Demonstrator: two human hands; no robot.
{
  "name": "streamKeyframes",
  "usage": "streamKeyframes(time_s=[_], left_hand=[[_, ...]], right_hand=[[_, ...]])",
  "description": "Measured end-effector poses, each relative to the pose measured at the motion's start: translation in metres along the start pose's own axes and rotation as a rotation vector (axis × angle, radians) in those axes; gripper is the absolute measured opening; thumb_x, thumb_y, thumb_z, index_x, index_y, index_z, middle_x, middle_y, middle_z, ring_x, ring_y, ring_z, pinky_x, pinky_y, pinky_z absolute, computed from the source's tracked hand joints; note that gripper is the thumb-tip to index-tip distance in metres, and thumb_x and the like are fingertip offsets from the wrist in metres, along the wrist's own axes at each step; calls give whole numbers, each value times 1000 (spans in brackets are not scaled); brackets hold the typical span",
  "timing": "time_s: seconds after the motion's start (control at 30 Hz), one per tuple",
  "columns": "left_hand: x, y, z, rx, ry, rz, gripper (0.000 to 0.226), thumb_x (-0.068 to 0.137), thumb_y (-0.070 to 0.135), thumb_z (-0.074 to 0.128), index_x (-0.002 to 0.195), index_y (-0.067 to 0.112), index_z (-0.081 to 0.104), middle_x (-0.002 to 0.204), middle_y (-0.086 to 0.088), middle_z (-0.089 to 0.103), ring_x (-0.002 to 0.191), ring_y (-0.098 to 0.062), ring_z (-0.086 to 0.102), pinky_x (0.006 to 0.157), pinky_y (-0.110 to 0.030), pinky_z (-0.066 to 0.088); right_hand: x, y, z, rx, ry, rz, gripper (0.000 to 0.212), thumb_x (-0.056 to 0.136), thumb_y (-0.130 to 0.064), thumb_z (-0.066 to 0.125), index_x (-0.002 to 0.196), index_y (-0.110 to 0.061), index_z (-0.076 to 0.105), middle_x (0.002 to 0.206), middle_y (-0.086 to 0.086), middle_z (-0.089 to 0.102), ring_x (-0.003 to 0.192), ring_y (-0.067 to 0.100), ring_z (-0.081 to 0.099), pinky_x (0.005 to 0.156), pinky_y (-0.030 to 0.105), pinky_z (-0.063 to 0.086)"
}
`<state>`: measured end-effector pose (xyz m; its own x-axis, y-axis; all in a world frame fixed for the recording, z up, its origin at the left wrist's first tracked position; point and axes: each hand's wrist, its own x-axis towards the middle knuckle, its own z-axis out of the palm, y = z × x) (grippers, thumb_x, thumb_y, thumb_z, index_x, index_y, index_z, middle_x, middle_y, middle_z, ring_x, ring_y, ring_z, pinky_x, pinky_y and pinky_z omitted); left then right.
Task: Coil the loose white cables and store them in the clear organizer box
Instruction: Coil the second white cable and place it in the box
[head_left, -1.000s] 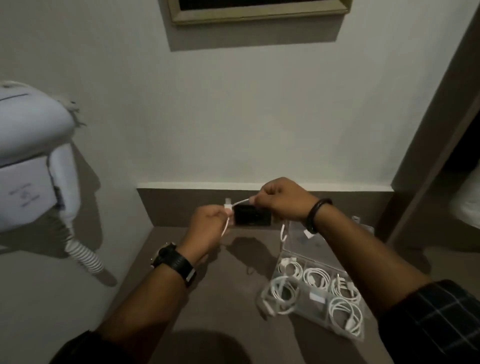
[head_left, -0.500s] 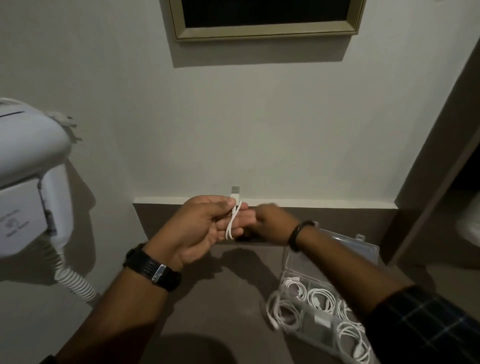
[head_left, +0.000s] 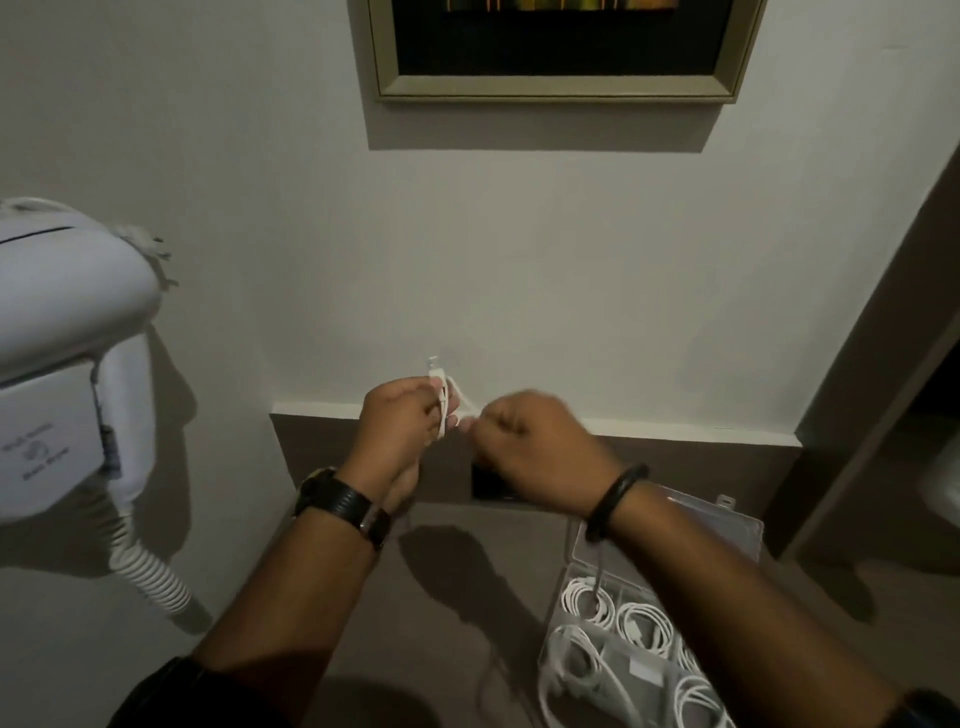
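My left hand (head_left: 402, 426) grips a folded loop of white cable (head_left: 441, 400) with its USB plug sticking up above the fingers. My right hand (head_left: 535, 447) pinches the free strand of the same cable just to the right, close to the left hand, and looks blurred. Below my right forearm on the brown counter sits the clear organizer box (head_left: 727, 525) with its lid open. Several coiled white cables (head_left: 644, 626) fill its compartments, and one coil (head_left: 576, 670) hangs over its left edge.
A white wall-mounted hair dryer (head_left: 67, 364) with a spiral cord is at the left. A dark socket plate (head_left: 485, 486) is on the brown backsplash behind my hands. A framed picture (head_left: 556, 47) hangs above. A dark door frame (head_left: 883, 338) bounds the right side.
My right hand has drawn back to the right of the left hand with the free strand. The left hand keeps its hold on the cable bundle. The view has tilted slightly upward.
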<state>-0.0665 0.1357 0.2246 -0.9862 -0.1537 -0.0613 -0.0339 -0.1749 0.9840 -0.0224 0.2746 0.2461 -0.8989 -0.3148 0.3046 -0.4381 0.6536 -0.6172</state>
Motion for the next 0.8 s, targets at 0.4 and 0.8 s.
streamKeyframes(time_s=[0.4,0.8], left_hand=[[-39,32,3,-75,-531,-122,26,95,7,46,98,-12,64,84,-28,71,89,-27,74,64,-25,60],[-16,23,14,-136,-209,-19,25,95,5,45,103,-12,61,74,-14,71,70,-17,71,63,-22,58]], right_hand=[[36,53,-19,-210,-163,2,21,89,-16,55,80,-3,69,79,15,69,75,28,61,63,26,35],[5,6,1,-57,-125,-44,36,96,-24,43,75,-2,62,72,14,63,66,27,55,62,35,42]])
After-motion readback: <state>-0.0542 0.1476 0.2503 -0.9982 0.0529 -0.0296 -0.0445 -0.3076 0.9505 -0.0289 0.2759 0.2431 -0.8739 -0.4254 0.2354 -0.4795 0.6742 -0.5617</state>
